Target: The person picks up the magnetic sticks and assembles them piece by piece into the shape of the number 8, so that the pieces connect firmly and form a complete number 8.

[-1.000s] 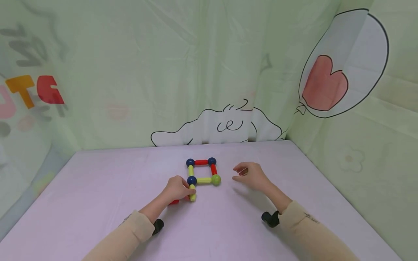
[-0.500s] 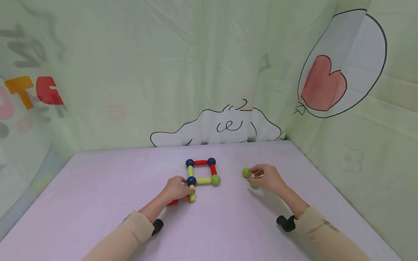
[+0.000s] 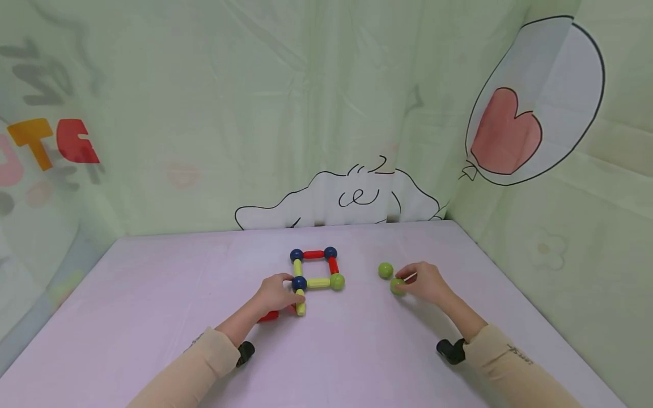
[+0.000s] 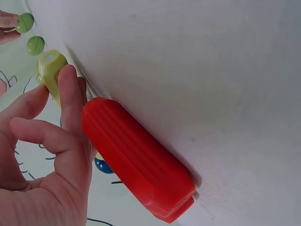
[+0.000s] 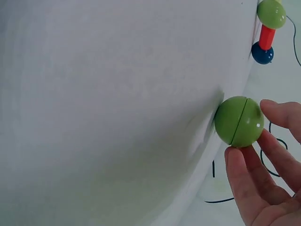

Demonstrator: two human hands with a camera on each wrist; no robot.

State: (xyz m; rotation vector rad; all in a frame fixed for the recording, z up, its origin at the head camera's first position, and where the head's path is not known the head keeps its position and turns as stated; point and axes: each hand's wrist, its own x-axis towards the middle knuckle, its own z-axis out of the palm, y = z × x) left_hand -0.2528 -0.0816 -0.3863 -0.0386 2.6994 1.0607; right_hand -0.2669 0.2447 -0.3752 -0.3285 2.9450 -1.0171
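Note:
My left hand [image 3: 274, 292] pinches a yellow magnetic rod [image 3: 301, 310], which points toward me from a blue ball [image 3: 299, 283]. That ball is the near left corner of a flat square of rods and balls. The square has blue balls at its two far corners and a green corner ball [image 3: 337, 281] at the near right. With thumb and fingertips my right hand [image 3: 425, 282] holds a loose green ball [image 5: 239, 121] at the tabletop. Just beyond it lies a second loose green ball [image 3: 385, 270]. Beside my left hand is a red rod [image 4: 138, 157], partly hidden in the head view.
The pale lilac table [image 3: 168, 283] meets a green curtain [image 3: 204, 130] at its far edge. The curtain also stands along the right side, with a printed balloon [image 3: 553, 96].
My right hand has moved right, away from the square, and now grips the nearer green ball. Both loose balls, not visible at first, are now in view. My left hand has stayed on the yellow rod.

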